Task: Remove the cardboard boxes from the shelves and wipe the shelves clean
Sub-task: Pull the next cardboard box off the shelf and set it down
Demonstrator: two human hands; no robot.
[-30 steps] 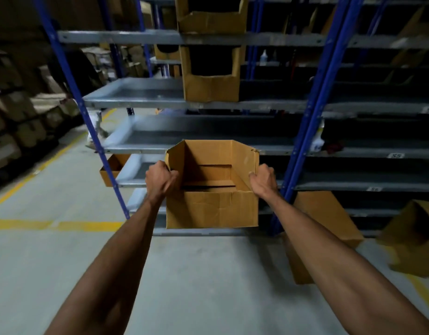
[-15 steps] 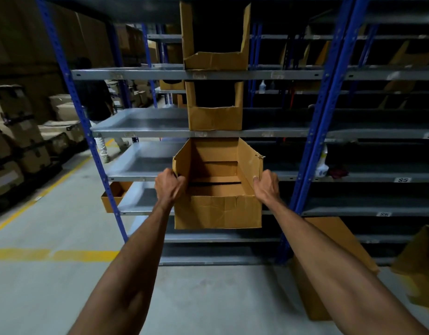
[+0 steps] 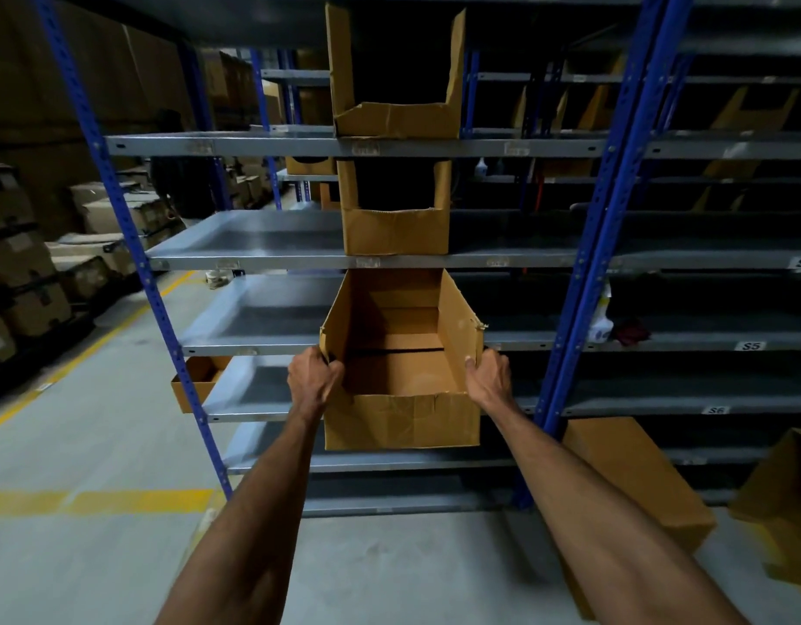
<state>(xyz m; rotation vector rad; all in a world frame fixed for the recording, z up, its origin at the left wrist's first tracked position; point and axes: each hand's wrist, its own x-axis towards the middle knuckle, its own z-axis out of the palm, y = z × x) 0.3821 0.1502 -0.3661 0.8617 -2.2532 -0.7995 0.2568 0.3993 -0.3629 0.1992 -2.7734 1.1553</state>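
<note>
I hold an open-topped cardboard box in front of the grey metal shelves. My left hand grips its left wall at the rim. My right hand holds its right wall, thumb over the rim. The box is empty and its far end reaches in above the middle shelf. Two more cut-front cardboard boxes stand on the shelves above: one directly over the held box, another on the shelf higher up.
Blue uprights frame the rack. A cardboard box and another lie on the floor at the right. A small box sticks out at lower left. A spray bottle and a dark red cloth sit on shelf S5. Stacked cartons line the left aisle.
Both hands have raised the box and carried it forward toward the rack, so its far end now reaches over the middle shelf. My view has tilted upward.
</note>
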